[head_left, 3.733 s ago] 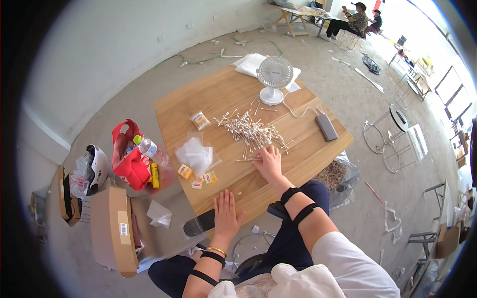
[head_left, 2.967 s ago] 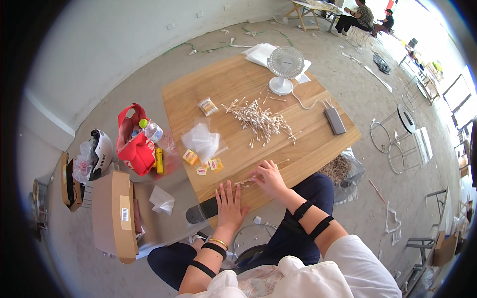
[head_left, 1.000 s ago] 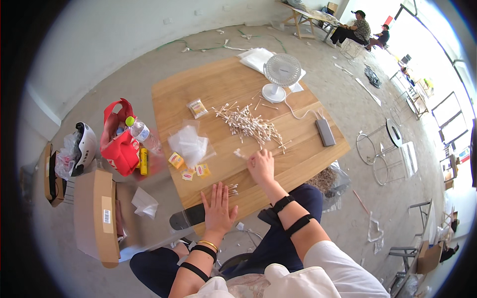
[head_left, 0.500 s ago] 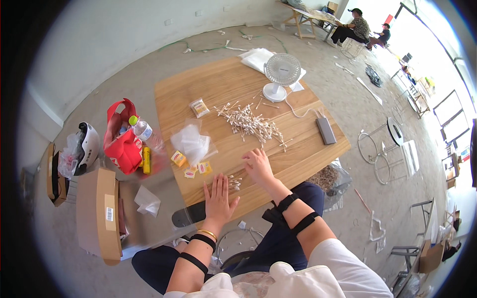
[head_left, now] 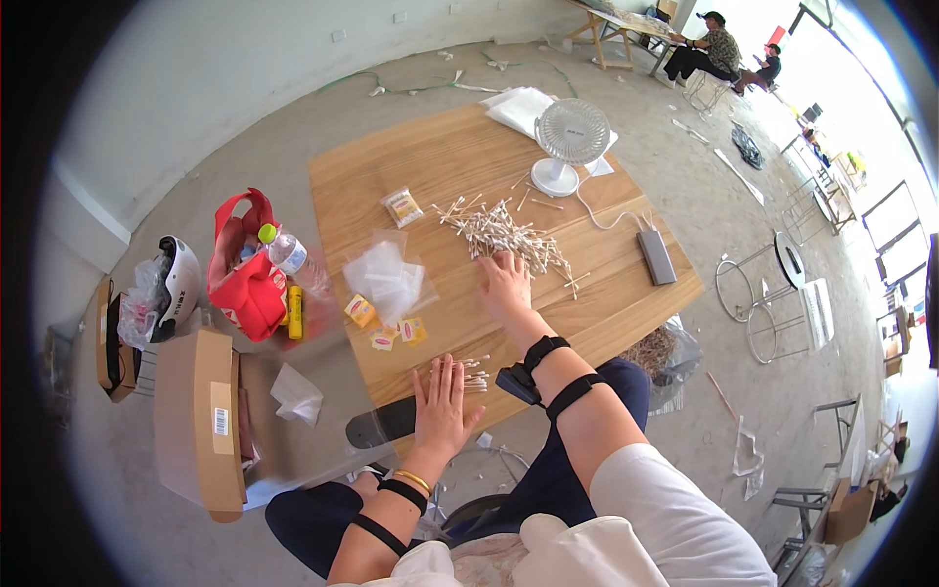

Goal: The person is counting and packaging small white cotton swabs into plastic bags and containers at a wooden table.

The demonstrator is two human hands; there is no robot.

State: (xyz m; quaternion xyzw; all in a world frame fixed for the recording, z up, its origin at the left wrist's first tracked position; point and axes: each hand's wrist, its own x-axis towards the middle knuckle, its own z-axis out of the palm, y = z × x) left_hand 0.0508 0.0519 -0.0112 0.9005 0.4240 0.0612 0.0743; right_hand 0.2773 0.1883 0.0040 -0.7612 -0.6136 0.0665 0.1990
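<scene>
A loose pile of cotton swabs (head_left: 509, 235) lies in the middle of the wooden table. My right hand (head_left: 507, 291) reaches to its near edge, fingers slightly bent and apart, fingertips at the swabs. By the table's near edge my left hand (head_left: 445, 406) lies flat, fingers stretched out, beside a small bunch of cotton swabs (head_left: 473, 375); part of that bunch is under or behind the fingers. Left of the pile are clear plastic bags (head_left: 384, 279), small yellow-and-white printed cards (head_left: 411, 331) and a filled packet of swabs (head_left: 402, 207).
A white fan (head_left: 571, 137) stands at the table's far side, cabled to a grey power bank (head_left: 656, 257). To the left are a red bag (head_left: 245, 293), a bottle (head_left: 286, 251) and an open cardboard box (head_left: 201, 421). Two people sit at the far right.
My right hand has moved forward, away from me, to the near edge of the swab pile. My left hand stays by the small bunch. The view has shifted slightly.
</scene>
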